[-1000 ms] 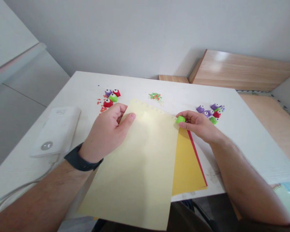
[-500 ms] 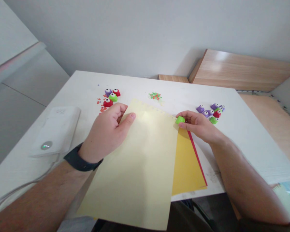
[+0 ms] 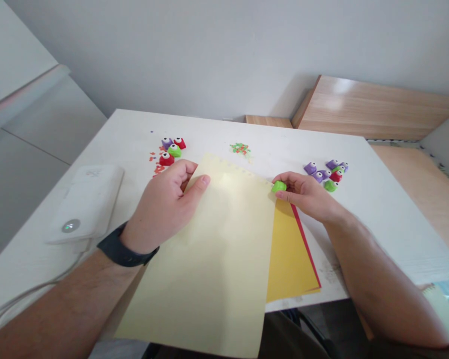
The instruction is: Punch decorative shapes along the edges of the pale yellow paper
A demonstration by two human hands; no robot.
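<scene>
White counter (image 3: 217, 132). Near left edge: one white power bank (image 3: 83, 204), with a pale cable (image 3: 30, 294) running toward the near left corner. Near far edge, left of centre: a cluster of red, purple and green craft punches (image 3: 170, 151), red paper scraps (image 3: 155, 169) beside it. Far edge, centre: a small heap of green and red paper bits (image 3: 240, 148). Right of centre: a second cluster of purple, red and green punches (image 3: 324, 172). Beyond far edge: wooden boards (image 3: 370, 107) against a pale wall (image 3: 209, 45).

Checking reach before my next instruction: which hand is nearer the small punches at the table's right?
Right hand, just in front of the small punches, pinching a green punch at the edge of the pale yellow paper. The left hand lies farther off, across that paper.
</scene>
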